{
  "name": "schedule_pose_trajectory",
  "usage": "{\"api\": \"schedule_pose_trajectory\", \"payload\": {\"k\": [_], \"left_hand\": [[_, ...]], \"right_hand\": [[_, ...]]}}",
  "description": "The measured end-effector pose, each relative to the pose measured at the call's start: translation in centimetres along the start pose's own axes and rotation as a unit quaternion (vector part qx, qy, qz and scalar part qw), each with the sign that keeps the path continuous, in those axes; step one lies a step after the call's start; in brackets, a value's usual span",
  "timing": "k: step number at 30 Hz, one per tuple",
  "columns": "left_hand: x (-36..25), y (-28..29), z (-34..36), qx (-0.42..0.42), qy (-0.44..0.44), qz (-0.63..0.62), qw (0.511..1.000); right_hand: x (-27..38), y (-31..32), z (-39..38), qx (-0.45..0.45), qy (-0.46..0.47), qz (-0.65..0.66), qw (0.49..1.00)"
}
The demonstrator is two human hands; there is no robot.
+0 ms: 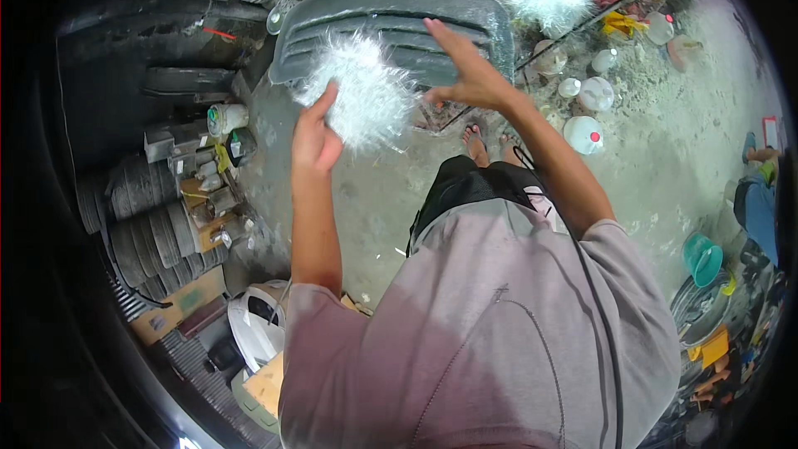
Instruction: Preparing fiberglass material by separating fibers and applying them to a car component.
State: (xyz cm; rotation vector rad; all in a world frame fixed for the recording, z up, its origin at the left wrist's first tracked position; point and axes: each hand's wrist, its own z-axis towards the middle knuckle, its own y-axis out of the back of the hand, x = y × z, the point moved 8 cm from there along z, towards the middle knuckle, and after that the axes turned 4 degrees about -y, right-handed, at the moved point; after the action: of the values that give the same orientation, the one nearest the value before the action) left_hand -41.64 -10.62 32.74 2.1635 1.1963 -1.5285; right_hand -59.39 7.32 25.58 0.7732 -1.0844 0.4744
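Observation:
In my left hand (316, 135) is a white, fluffy piece of glass fibre mat (364, 87) with loose strands all round its edge. The thumb lies on top of it, while the fingers are hidden beneath. My right hand (472, 75) is open, fingers and thumb spread, just to the right of the mat and holding nothing. Behind both hands is a dark grey slatted panel (399, 2), long and curved, with several ridges across it. The fibre mat covers part of its near left side.
Another white fibre clump (555, 7) lies beyond the panel's right end. Several plastic jugs (583, 135) stand on the concrete floor to the right. Stacked dark curved parts (154, 241) and a white bucket (226, 120) line the left. A green bucket (703, 259) sits far right, near a person (758, 208).

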Motion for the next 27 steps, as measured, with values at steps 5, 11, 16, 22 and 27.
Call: {"api": "schedule_pose_trajectory", "payload": {"k": [5, 11, 16, 22, 27], "left_hand": [[0.0, -7.8, 2.8, 0.102, 0.022, -0.038, 0.994], [-2.4, -7.3, 5.0, 0.096, 0.017, -0.036, 0.995], [-5.3, 0.5, 8.0, 0.032, -0.035, -0.028, 0.998], [-6.8, 13.5, 7.2, -0.063, -0.103, -0.103, 0.987], [-4.4, 23.7, 3.3, -0.172, -0.151, -0.197, 0.953]], "right_hand": [[-1.6, -2.8, 1.0, -0.013, -0.037, 0.016, 0.999], [-5.9, 0.6, 2.1, -0.152, -0.157, 0.151, 0.964], [-10.1, 6.0, 4.9, -0.215, -0.144, 0.147, 0.955], [-13.0, 10.5, 14.0, -0.208, -0.198, 0.069, 0.955], [-9.1, 6.9, 25.7, -0.15, -0.172, -0.122, 0.966]]}}
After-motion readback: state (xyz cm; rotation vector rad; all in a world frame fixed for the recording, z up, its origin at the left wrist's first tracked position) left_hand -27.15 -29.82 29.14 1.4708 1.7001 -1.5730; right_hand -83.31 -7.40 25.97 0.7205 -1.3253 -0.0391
